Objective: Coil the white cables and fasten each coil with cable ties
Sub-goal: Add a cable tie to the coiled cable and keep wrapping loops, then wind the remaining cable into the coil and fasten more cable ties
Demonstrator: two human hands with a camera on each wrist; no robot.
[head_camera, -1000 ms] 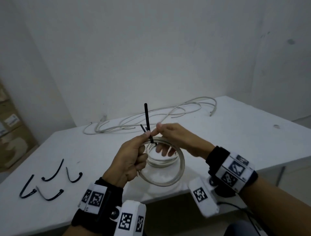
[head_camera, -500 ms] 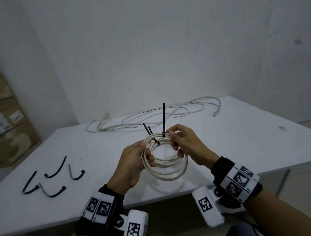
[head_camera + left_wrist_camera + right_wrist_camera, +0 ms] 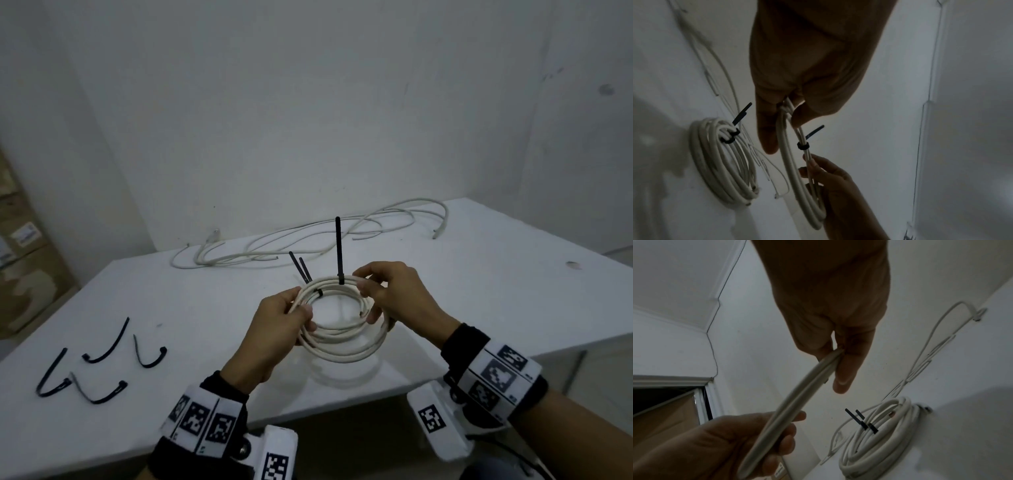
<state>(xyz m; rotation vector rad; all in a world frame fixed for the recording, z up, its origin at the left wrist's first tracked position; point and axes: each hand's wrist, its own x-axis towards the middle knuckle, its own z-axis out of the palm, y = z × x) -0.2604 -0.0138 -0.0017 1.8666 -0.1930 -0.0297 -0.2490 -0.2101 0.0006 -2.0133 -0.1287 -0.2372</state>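
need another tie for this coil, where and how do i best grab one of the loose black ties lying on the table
Take a loose cable tie with the left hand, which is nearer. Come down from above and pinch the raised middle of its curved strap: the ties lie bowed on the table, apart from each other, so the arch lifts more easily than the flat ends.

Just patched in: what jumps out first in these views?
A white cable coil held above the white table by the left hand and right hand, a black cable tie's tail sticking straight up. Behind it lies loose white cable; four spare black ties lie far left.
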